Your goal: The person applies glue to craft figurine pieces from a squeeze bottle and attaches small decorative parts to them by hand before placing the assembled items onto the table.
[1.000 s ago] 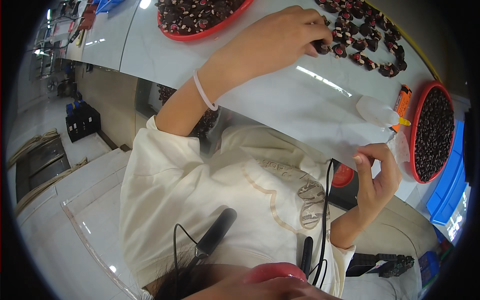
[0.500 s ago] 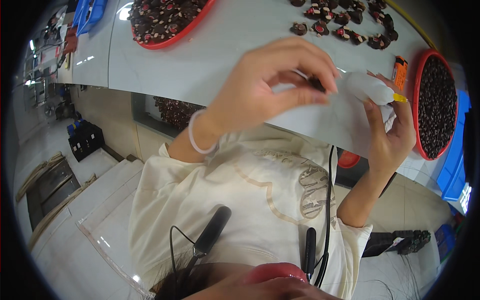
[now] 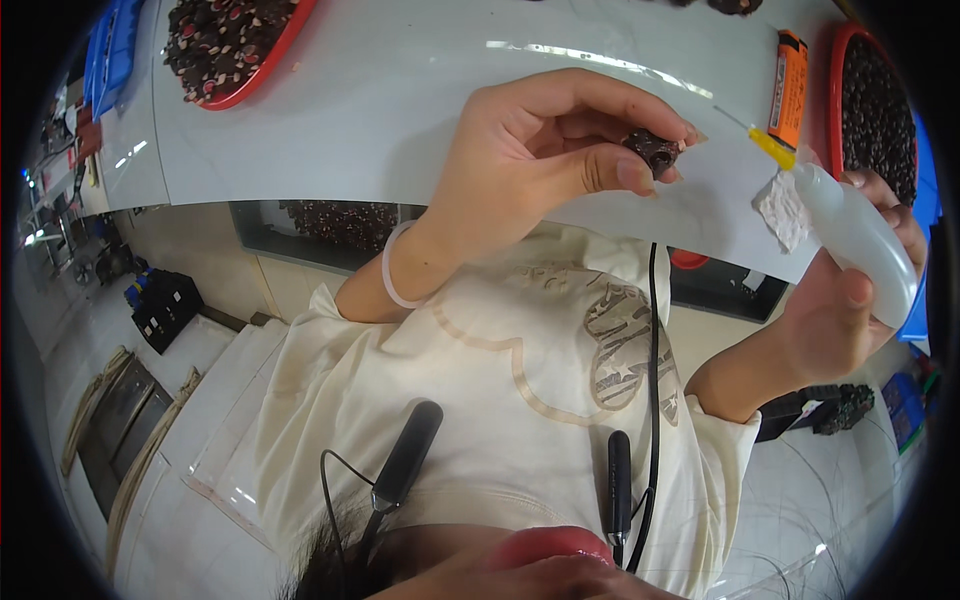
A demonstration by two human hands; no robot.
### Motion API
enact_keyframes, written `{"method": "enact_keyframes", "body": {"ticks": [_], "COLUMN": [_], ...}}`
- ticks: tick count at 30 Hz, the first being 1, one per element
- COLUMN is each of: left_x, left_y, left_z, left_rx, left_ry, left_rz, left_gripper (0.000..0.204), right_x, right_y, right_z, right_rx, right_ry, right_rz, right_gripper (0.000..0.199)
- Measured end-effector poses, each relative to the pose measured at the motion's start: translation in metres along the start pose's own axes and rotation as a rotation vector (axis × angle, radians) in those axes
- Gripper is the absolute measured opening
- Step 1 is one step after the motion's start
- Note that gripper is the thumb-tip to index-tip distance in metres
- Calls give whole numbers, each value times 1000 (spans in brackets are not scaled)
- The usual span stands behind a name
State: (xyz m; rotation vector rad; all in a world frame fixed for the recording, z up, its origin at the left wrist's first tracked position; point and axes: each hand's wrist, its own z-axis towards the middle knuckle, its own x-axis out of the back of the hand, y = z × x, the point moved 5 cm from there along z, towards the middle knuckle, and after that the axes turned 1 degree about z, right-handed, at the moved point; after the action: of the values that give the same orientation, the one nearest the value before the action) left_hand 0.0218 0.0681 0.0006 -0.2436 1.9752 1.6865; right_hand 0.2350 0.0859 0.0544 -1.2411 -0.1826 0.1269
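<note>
Between the thumb and fingers of my left hand [image 3: 540,150] is a small, lumpy dark brown piece [image 3: 653,151], held above the table's near edge. My right hand [image 3: 835,315] is wrapped around a translucent white squeeze bottle [image 3: 858,235]. The bottle lies tilted, and its yellow needle tip [image 3: 772,148] points up and left toward the dark piece without touching it. A crumpled white tissue [image 3: 784,212] is beside the bottle's neck. What the dark piece is made of, I cannot tell.
An orange box [image 3: 789,90] lies beyond the needle tip. At the right stands a red tray [image 3: 838,100] of small dark pieces; another red tray [image 3: 268,72] with dark, red and cream pieces is at the far left. Dark pieces [image 3: 735,5] show at the top edge.
My right hand has drawn the bottle right and nearer, turning its tip from rightward to up-left. My left hand still pinches the dark piece, now more visible. The view has shifted.
</note>
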Motion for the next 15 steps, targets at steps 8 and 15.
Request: {"method": "enact_keyframes", "body": {"ticks": [8,15], "left_x": [-1,-2], "left_y": [0,-2], "left_z": [2,2], "left_rx": [-42,-46], "left_ry": [-6,-19], "left_rz": [93,64], "left_gripper": [26,25], "right_x": [3,-11], "right_y": [-1,-19], "right_z": [-1,-5], "right_rx": [-3,24], "right_ry": [-13,147], "right_rz": [-311,-385], "right_gripper": [47,45]}}
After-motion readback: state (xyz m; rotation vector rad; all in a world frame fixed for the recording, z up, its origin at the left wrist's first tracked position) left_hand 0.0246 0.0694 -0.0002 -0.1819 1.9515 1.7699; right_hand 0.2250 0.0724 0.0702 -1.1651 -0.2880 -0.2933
